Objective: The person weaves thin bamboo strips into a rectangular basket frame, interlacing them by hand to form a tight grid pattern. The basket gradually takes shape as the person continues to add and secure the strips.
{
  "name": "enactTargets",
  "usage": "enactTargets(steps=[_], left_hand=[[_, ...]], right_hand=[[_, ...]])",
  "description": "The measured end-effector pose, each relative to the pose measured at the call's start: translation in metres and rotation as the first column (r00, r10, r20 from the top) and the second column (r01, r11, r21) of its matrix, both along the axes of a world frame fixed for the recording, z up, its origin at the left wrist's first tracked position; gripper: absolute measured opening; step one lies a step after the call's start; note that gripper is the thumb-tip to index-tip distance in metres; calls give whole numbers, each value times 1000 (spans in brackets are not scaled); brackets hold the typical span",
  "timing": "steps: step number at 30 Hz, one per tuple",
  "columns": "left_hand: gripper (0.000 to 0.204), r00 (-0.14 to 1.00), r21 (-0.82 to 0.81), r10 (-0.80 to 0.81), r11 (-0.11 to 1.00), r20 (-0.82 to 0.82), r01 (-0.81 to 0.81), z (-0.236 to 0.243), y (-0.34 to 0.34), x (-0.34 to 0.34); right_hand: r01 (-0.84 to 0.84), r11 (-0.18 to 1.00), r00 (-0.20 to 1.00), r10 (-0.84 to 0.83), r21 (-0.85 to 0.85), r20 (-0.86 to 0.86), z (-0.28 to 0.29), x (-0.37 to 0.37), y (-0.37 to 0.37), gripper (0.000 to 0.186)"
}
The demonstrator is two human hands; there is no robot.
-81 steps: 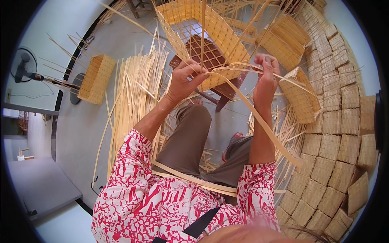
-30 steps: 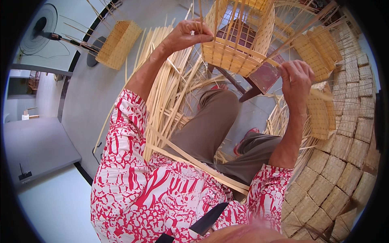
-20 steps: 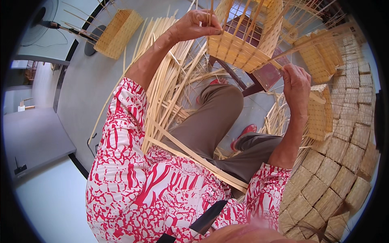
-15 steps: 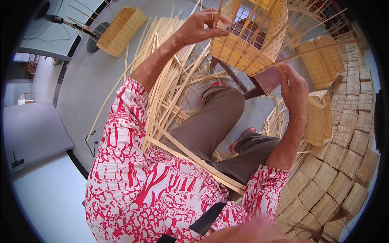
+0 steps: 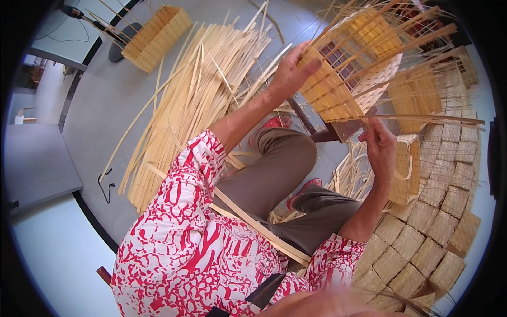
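An unfinished bamboo basket (image 5: 330,92), pale yellow with uprights sticking out past its rim, is held up in front of me over a low dark stool (image 5: 325,134). My left hand (image 5: 297,70) is closed on its left wall, thumb across the weave and fingers partly hidden behind. Near the lower right corner my right hand (image 5: 379,138) has its fingers closed at the base of a long bamboo strip (image 5: 422,118), which sticks out to the right. Two flat strips (image 5: 259,224) lie across my lap.
Loose bamboo strips (image 5: 195,90) cover the floor at left. Another unfinished basket (image 5: 158,39) stands far left by a fan base. More baskets (image 5: 414,98) are at right, beside stacked woven blocks (image 5: 433,211). A thin black cord (image 5: 108,185) lies on the floor.
The basket has turned and shifted right and down, its uprights now pointing to the upper right. Both hands have moved along with it, the right one lower.
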State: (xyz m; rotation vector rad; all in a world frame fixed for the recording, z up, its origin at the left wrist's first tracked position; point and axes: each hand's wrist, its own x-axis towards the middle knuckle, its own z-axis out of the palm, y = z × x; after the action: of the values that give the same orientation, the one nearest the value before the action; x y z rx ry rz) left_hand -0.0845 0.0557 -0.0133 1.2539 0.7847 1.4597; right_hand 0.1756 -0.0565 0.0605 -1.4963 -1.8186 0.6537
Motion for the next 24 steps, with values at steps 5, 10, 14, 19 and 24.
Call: enactTargets(steps=[5, 10, 14, 19, 24], left_hand=[[46, 998, -95, 57, 994, -31, -60, 19, 14, 19], [49, 998, -48, 54, 997, -6, -55, 8, 18, 24], [55, 988, 65, 155, 986, -20, -153, 10, 23, 29], [49, 860, 526, 411, 824, -303, -209, 8, 1, 7], [27, 825, 655, 210, 718, -525, 235, 47, -38, 46]], right_hand=[[32, 997, 996, -26, -65, 86, 4, 0, -7, 17], [89, 996, 993, -91, 21, 78, 1, -9, -13, 16], [99, 994, 982, -104, 41, 158, 5, -9, -8, 15], [159, 987, 976, -160, 19, 147, 5, -9, -6, 15], [130, 990, 983, -136, 55, 122, 3, -7, -3, 16]])
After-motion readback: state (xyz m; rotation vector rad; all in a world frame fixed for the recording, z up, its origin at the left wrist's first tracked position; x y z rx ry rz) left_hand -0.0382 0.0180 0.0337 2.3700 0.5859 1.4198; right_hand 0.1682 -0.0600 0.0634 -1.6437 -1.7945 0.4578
